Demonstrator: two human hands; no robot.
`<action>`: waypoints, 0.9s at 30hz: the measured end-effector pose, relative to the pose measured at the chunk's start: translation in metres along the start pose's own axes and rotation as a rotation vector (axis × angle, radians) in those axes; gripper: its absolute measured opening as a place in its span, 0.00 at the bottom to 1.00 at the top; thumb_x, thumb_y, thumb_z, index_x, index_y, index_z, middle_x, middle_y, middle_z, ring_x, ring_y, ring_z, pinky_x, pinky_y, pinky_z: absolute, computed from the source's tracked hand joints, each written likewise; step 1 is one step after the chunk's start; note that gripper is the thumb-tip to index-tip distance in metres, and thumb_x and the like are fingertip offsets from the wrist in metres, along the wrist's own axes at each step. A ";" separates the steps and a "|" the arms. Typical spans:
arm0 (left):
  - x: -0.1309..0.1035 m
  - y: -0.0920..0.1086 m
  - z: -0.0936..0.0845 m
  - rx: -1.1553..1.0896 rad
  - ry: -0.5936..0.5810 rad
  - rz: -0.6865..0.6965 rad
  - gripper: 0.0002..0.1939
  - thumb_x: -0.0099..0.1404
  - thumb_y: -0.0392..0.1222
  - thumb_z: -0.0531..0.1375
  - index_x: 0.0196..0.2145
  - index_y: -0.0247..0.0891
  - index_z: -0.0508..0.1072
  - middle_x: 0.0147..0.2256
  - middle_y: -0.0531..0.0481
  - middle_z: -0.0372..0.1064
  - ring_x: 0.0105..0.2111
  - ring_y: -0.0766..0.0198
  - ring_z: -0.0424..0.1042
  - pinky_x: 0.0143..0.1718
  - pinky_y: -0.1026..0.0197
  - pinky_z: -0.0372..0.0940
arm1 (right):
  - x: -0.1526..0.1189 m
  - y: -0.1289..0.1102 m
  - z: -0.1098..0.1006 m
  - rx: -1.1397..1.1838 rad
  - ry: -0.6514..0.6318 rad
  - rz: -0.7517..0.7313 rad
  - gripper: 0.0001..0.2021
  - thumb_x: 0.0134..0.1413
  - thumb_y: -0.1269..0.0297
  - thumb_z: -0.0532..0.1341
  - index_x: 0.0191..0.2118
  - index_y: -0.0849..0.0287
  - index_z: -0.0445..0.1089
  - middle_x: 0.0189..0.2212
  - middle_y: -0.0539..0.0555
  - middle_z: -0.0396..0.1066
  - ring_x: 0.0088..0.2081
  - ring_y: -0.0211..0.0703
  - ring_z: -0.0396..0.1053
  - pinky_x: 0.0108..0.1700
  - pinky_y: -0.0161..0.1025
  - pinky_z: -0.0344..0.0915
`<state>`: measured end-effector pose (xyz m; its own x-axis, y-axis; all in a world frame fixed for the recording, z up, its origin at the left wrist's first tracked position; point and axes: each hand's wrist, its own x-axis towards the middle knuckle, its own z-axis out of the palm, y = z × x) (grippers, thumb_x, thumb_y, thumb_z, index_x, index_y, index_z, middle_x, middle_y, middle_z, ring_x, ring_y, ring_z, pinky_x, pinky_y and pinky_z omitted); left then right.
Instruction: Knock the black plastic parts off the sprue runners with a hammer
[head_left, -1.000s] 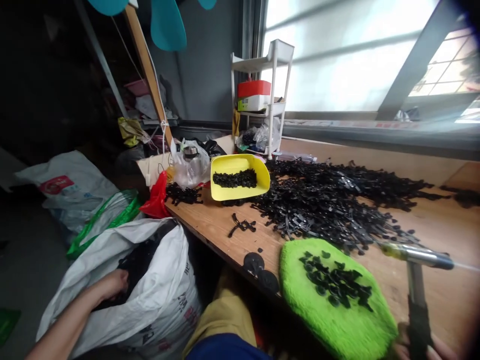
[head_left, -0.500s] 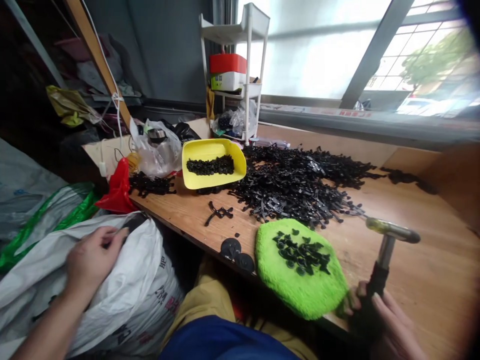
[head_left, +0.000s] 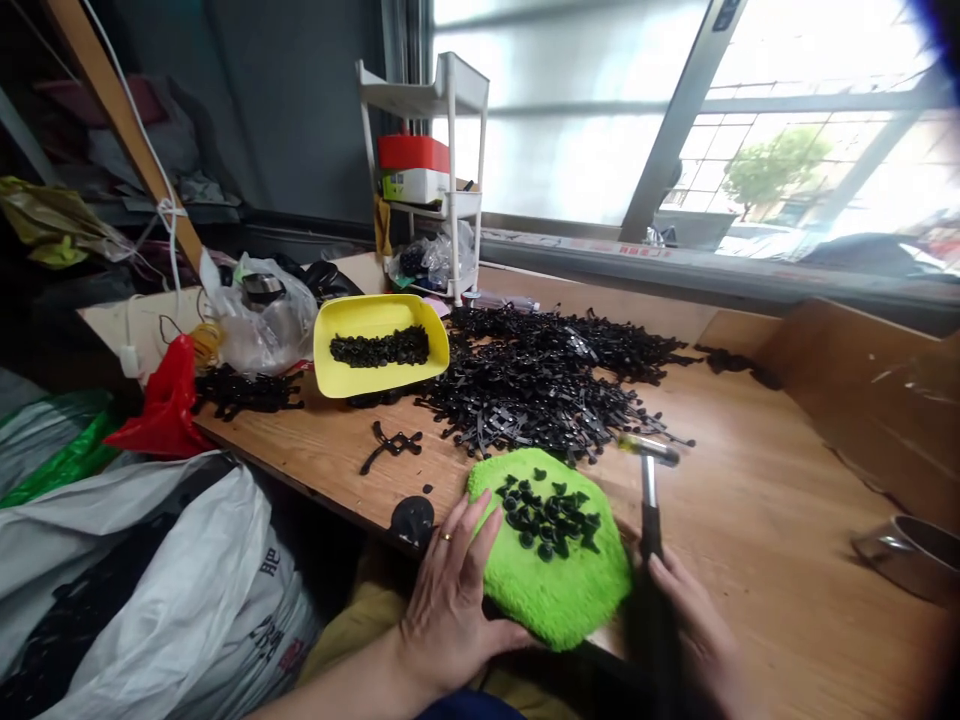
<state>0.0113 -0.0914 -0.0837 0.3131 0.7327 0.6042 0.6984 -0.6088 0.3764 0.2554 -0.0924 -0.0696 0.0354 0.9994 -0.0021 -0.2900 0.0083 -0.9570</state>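
Left hand (head_left: 450, 600): I see it spread flat, fingers apart, against the near left edge of the green pad (head_left: 559, 590), holding nothing.
Right hand (head_left: 694, 640): wrapped around the dark handle of the hammer (head_left: 649, 500), just right of the pad.
Hammer: upright, head level above the wooden table (head_left: 750, 500).
Pad: at the table's near edge, small black pieces (head_left: 547, 515) on top.
Behind: big heap of black parts (head_left: 540, 375), yellow tray (head_left: 379, 345).
Far right: a metal cup (head_left: 911, 555), I think; partly cut off.
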 end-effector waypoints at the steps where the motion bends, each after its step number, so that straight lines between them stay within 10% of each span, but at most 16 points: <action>1: 0.000 -0.002 0.000 -0.003 0.022 0.019 0.52 0.46 0.62 0.60 0.60 0.37 0.39 0.56 0.33 0.48 0.57 0.44 0.48 0.53 0.42 0.53 | -0.001 -0.002 0.002 0.010 -0.015 0.004 0.19 0.56 0.59 0.55 0.53 0.54 0.61 0.55 0.50 0.56 0.58 0.46 0.45 0.58 0.40 0.42; 10: 0.004 -0.002 0.005 0.022 0.173 0.175 0.53 0.44 0.59 0.63 0.59 0.35 0.40 0.51 0.32 0.54 0.54 0.46 0.56 0.51 0.47 0.59 | -0.005 -0.017 0.012 0.129 0.037 0.022 0.15 0.57 0.59 0.53 0.47 0.56 0.68 0.51 0.50 0.62 0.56 0.45 0.49 0.56 0.35 0.48; 19: 0.008 -0.032 -0.031 -0.103 -0.201 0.353 0.36 0.57 0.34 0.57 0.58 0.40 0.43 0.54 0.38 0.52 0.55 0.54 0.54 0.51 0.54 0.61 | -0.009 -0.012 0.008 0.144 0.087 0.041 0.17 0.55 0.58 0.55 0.49 0.56 0.67 0.53 0.51 0.60 0.56 0.48 0.49 0.57 0.39 0.45; 27: 0.001 -0.016 -0.011 -0.008 0.021 0.217 0.38 0.53 0.40 0.59 0.58 0.35 0.44 0.51 0.36 0.57 0.53 0.51 0.58 0.49 0.53 0.62 | -0.013 -0.009 0.009 0.143 0.070 0.025 0.16 0.56 0.58 0.54 0.48 0.57 0.67 0.53 0.49 0.60 0.57 0.45 0.48 0.57 0.34 0.45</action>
<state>-0.0066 -0.0839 -0.0813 0.4419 0.5776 0.6864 0.6107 -0.7541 0.2415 0.2486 -0.1048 -0.0587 0.0914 0.9945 -0.0507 -0.4247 -0.0071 -0.9053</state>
